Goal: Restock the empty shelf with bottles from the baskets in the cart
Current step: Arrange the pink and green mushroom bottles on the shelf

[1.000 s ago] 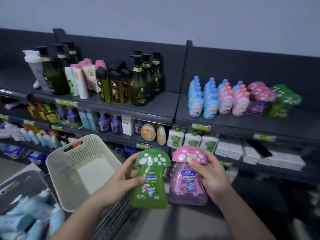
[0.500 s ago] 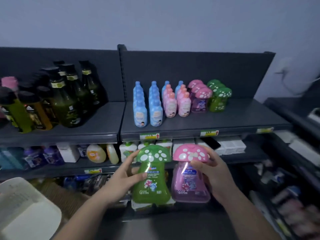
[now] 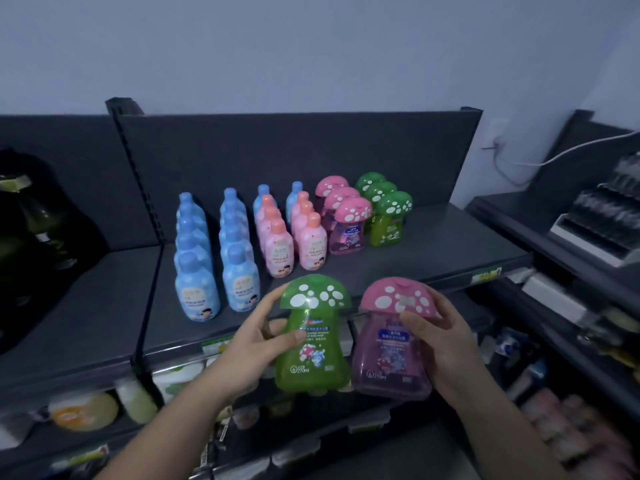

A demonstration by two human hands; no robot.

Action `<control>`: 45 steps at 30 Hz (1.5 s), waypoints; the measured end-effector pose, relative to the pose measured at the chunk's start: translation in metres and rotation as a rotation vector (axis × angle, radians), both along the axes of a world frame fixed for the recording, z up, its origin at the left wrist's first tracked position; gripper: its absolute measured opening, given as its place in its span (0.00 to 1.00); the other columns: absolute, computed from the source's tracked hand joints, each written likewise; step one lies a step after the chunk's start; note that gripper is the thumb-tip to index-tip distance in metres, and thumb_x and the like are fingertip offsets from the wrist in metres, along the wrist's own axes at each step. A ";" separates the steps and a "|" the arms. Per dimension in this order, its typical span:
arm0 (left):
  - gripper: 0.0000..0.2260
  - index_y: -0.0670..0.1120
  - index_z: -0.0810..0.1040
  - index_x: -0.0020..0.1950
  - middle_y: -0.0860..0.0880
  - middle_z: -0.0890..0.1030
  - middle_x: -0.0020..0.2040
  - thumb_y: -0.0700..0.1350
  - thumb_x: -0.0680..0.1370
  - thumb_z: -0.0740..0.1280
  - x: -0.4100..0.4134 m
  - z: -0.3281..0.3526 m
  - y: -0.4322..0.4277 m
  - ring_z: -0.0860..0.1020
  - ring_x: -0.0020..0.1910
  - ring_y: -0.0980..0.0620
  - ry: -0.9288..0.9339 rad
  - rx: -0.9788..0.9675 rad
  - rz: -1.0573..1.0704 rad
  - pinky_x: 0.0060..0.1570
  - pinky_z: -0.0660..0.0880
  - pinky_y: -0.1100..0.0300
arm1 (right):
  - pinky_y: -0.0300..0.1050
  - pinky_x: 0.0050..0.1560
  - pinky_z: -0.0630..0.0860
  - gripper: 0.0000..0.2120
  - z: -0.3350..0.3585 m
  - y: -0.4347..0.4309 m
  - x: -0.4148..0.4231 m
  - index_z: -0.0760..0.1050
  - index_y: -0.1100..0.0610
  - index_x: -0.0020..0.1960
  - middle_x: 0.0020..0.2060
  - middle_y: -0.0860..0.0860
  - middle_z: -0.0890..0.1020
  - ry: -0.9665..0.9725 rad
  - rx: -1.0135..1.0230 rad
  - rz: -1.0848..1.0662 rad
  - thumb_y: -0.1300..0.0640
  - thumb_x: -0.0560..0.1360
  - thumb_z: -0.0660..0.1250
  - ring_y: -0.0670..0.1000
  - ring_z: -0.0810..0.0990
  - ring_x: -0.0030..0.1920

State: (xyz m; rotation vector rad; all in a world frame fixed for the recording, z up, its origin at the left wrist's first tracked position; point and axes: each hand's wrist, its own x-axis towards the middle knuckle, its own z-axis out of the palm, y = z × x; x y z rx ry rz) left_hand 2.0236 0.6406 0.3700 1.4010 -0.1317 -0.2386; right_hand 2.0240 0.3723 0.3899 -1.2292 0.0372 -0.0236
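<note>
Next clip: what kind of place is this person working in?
Probably a shop's toiletries aisle: dark shelving with price labels on its edge, blue bottles in identical rows, and the held green mushroom bottle and pink mushroom bottle match shelved ones.

Dark shelf [image 3: 450, 247], on which upright bottles are arranged in front-to-back rows: blue bottles [image 3: 197, 289] at left, pink bottles [image 3: 311, 247] beside them, then pink mushroom-capped bottles [image 3: 348, 223] and green mushroom-capped bottles [image 3: 388, 220] at right.

The green bottle [image 3: 311, 355] and pink bottle [image 3: 381, 362], both mushroom-capped, are held upright side by side before the part-filled shelf [image 3: 450, 251].
</note>
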 end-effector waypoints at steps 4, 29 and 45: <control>0.29 0.54 0.63 0.74 0.36 0.83 0.53 0.32 0.77 0.65 0.037 0.005 -0.014 0.83 0.49 0.40 -0.017 0.003 0.017 0.43 0.81 0.53 | 0.50 0.38 0.82 0.45 0.001 -0.013 0.029 0.80 0.56 0.56 0.47 0.59 0.86 0.003 0.008 0.015 0.45 0.42 0.87 0.57 0.86 0.43; 0.32 0.54 0.70 0.73 0.51 0.76 0.68 0.69 0.74 0.63 0.194 0.019 -0.194 0.75 0.67 0.51 0.019 0.098 0.231 0.67 0.71 0.51 | 0.54 0.49 0.82 0.30 0.009 -0.089 0.222 0.71 0.46 0.63 0.54 0.54 0.84 -0.002 -0.082 0.381 0.45 0.64 0.77 0.56 0.85 0.52; 0.23 0.49 0.71 0.69 0.46 0.81 0.61 0.46 0.75 0.71 0.201 0.030 -0.179 0.79 0.61 0.47 -0.117 0.022 0.143 0.59 0.77 0.55 | 0.54 0.59 0.79 0.45 0.006 -0.088 0.249 0.66 0.35 0.69 0.63 0.49 0.79 -0.162 -0.324 0.505 0.25 0.55 0.74 0.51 0.81 0.60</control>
